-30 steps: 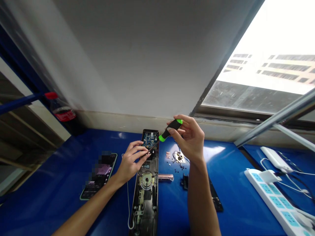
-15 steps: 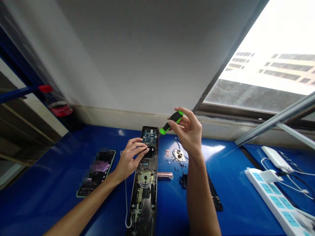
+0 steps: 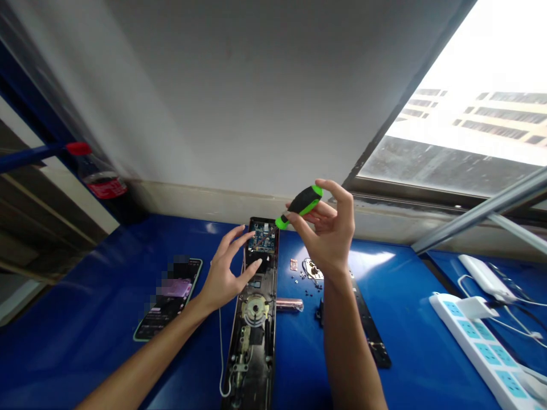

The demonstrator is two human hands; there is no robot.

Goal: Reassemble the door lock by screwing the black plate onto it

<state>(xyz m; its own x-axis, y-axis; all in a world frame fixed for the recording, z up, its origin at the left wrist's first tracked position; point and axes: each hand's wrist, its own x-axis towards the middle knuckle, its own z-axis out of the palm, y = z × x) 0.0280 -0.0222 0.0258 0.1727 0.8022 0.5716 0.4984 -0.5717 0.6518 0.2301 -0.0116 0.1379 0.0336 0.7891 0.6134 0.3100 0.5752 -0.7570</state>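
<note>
My right hand (image 3: pixel 331 228) grips a black and green screwdriver (image 3: pixel 301 206) by its handle. The thin shaft slants down and left over a blue circuit board (image 3: pixel 261 236); I cannot tell exactly where its tip ends. That board sits at the far end of a long, dark, opened device housing (image 3: pixel 260 356) with a round metal part and a motor-like cylinder inside. My left hand (image 3: pixel 226 270) is over the housing's left edge, thumb and fingers spread around the board's lower end, holding nothing. A white cable (image 3: pixel 221 347) runs along the housing's left side.
A phone (image 3: pixel 171 299) lies to the left. Right of the housing are a copper-coloured cylinder (image 3: pixel 289 304), small screws (image 3: pixel 308 294), a metal plate (image 3: pixel 314 269) and a long black cover (image 3: pixel 371 330). Farther right is a power strip (image 3: pixel 481 347). A cola bottle (image 3: pixel 105 185) stands at the back left.
My left thumb and fingers, pinched together near the screwdriver's tip before, have spread apart. The screwdriver handle has risen slightly and lies a little flatter in my right hand.
</note>
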